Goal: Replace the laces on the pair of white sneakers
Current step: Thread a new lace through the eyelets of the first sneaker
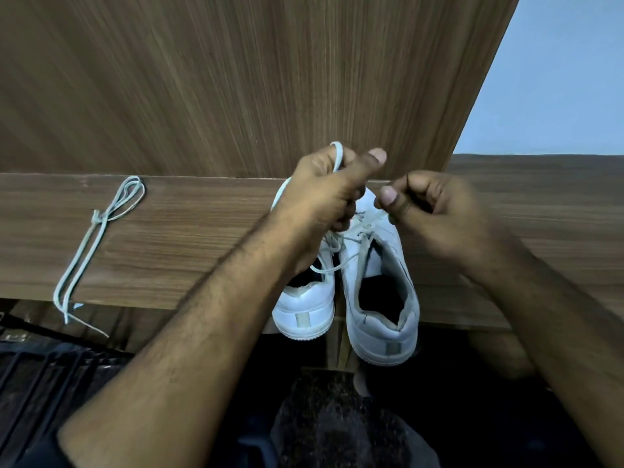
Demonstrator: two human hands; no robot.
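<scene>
Two white sneakers stand side by side on a wooden shelf (202, 238), heels toward me and over its front edge: the left sneaker (305, 312) and the right sneaker (383, 298). My left hand (324, 197) grips a white lace (337, 157) that loops up over its fingers. My right hand (435, 211) pinches a stretch of lace (380, 215) that runs across the right sneaker's eyelets. The hands hide the sneakers' toes. A spare pale lace (98, 238), knotted near its middle, lies on the shelf at the left, its ends hanging over the edge.
A wooden panel (253, 79) rises right behind the shelf. A pale blue wall (557, 79) shows at the upper right. Below the shelf it is dark, with a dark slatted object (50, 376) at the lower left.
</scene>
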